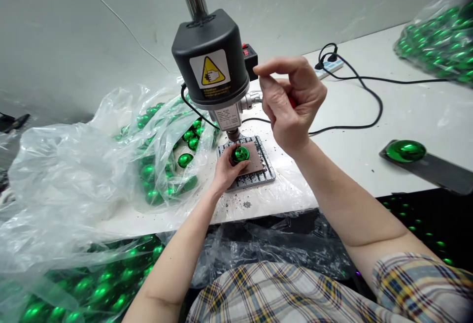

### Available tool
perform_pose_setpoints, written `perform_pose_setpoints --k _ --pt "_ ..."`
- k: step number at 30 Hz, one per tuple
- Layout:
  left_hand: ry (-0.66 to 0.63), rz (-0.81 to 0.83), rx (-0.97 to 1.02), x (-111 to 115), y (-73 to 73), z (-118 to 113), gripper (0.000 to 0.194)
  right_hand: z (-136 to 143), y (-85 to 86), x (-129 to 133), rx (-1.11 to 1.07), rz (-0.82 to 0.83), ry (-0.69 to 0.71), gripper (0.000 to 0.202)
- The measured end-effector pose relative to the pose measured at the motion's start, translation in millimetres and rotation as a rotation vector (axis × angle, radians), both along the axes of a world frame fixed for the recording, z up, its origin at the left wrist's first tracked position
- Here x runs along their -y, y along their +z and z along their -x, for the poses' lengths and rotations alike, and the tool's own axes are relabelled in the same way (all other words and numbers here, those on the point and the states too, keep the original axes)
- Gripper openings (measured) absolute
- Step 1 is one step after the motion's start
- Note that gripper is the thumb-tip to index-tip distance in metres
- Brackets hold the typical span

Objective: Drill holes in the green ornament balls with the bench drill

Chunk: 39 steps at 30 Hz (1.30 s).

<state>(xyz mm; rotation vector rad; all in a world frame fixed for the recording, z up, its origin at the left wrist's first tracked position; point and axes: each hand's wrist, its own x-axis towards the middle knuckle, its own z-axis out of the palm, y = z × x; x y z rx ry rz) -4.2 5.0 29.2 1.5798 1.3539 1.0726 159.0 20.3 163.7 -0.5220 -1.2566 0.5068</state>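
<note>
My left hand (225, 168) is closed around a shiny green ball (242, 153), probably a Christmas bauble. The ball rests on a brown board (255, 161) over the slotted grey base plate (269, 171) of a bench drill press (210, 59). Just above the ball hangs the chuck (233, 135); any bit in it is hard to make out. My right hand (293, 99) is raised beside the machine, fingers curled. A bit of red shows between them, in line with the silver lever hub (252, 99), so the hand appears closed on the lever's knob.
Clear plastic bags (55, 160) with green balls spread at left and below the table edge. Another bag of balls (439, 42) sits back right. A green oval object (404, 150) lies on a dark phone (447, 170). Black cable (380, 106) runs to a power strip (330, 67). Dark shavings litter the table.
</note>
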Motion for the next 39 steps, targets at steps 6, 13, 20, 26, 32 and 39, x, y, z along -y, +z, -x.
perform_pose_setpoints --k 6,13,20,26,32,39 --pt "0.000 0.038 0.043 1.1 3.5 -1.3 0.056 -0.4 -23.4 -7.4 0.005 -0.119 -0.074 0.009" --pt "0.002 0.059 0.096 4.1 10.6 -4.1 0.055 0.3 -53.3 -19.5 -0.002 -0.425 -0.094 0.027" --pt "-0.021 0.113 0.161 -2.9 -3.1 -0.7 0.059 8.6 -15.8 -24.6 -0.068 -0.366 -0.161 0.010" --pt "0.220 -0.207 -0.014 34.1 -2.8 -7.5 0.048 10.0 55.9 -45.0 -0.099 0.058 0.132 0.014" --pt "-0.483 -0.699 -0.550 156.9 -43.4 6.6 0.050 14.9 53.5 -53.9 -0.188 -0.048 0.236 0.016" --pt "-0.525 0.247 -1.221 182.5 -76.2 3.6 0.065 16.2 54.1 -46.4 -0.189 0.011 0.141 0.017"
